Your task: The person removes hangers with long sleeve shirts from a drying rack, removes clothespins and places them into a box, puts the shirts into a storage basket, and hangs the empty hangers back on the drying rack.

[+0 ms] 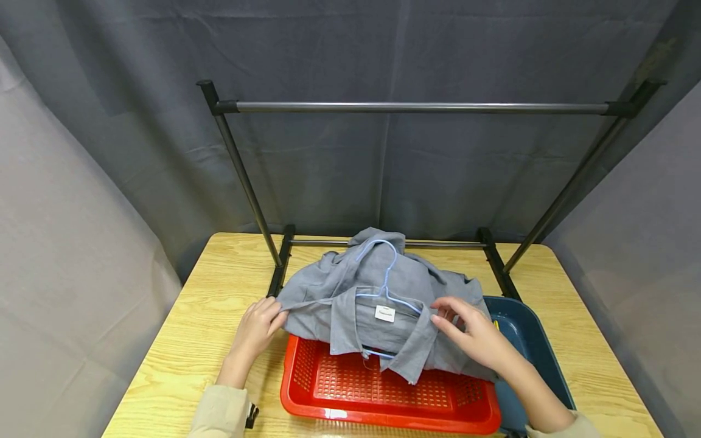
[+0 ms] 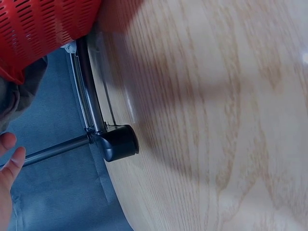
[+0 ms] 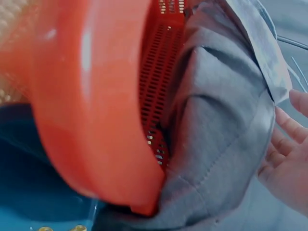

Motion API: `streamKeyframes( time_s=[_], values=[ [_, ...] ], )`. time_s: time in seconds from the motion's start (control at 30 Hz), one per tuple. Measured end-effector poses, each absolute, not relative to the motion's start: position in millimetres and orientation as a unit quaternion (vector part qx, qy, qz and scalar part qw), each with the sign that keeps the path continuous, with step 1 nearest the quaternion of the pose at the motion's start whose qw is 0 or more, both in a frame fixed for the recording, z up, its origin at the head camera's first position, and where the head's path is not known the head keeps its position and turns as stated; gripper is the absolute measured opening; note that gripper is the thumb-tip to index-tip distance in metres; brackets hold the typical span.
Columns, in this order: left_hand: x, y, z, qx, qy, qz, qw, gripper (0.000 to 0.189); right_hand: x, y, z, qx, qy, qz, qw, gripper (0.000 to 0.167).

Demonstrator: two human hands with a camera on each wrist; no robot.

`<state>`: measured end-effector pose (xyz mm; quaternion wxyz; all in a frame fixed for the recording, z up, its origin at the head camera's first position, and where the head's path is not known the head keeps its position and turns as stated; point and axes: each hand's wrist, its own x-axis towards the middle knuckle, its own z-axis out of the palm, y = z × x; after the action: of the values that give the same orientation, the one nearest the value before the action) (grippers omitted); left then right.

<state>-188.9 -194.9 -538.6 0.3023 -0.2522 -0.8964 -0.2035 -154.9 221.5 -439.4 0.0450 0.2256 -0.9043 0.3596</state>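
A grey collared shirt (image 1: 323,283) lies bunched over the back of a red perforated basket (image 1: 378,420). Inside its neck is a light blue hanger (image 1: 386,285), its hook lying over the cloth above the collar and a white label. At the shirt's left edge, my left hand (image 1: 257,328) pinches the fabric between thumb and fingers. My right hand (image 1: 473,331) is beside the right side of the collar, thumb and fingertips apart; in the right wrist view its fingers (image 3: 288,127) are bent near the collar's tip. Whether they touch the cloth is hard to tell.
A metal rack with a horizontal top bar (image 1: 421,107) stands behind the basket on the wooden table (image 1: 191,340). Beside the basket on the right is a dark blue tray (image 1: 539,350), partly under the shirt and right arm. Grey cloth walls surround the table.
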Motion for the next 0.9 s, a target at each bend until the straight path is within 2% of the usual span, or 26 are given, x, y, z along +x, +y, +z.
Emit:
streamKeyframes(
  time_s=[0.47, 0.73, 0.9],
  values=[
    [-188.3, -195.9, -538.3, -0.250, -0.899, -0.203, 0.298, 0.021, -152.6, 209.1, -450.5, 0.227, -0.902, 0.364, 0.053, 0.014],
    [-187.6, -194.1, -533.0, -0.248, -0.899, -0.203, 0.297, 0.020, -152.2, 205.5, -457.6, 0.245, -0.887, 0.381, 0.089, 0.010],
    [-187.9, -189.8, -524.9, -0.259, -0.895, -0.209, 0.298, 0.009, -151.7, 205.3, -461.4, 0.253, -0.881, 0.383, 0.110, 0.011]
  ],
)
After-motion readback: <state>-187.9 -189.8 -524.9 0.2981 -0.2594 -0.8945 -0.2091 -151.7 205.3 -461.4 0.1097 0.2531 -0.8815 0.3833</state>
